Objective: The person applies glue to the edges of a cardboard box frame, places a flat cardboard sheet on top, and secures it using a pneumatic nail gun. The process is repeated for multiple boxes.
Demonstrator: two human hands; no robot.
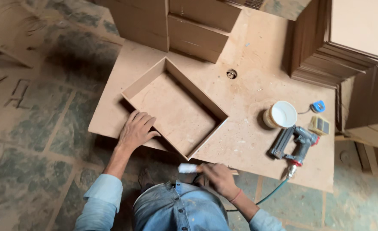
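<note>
Now | box [176, 107] open-topped on surface [257, 60], near edge | left hand [135, 130] flat, fingers spread on its corner | right hand [216, 177] fingers closed around brush [189, 168] | box likely stiff, light; grip by walls

Your shallow, open-topped fibreboard box [176, 107] lay flat on the counter [257, 64], turned diagonally, one corner overhanging the near edge, your left hand [135, 130] resting on its wall. Your small brush [189, 168], white-tipped, was held level just beside that corner.
</note>
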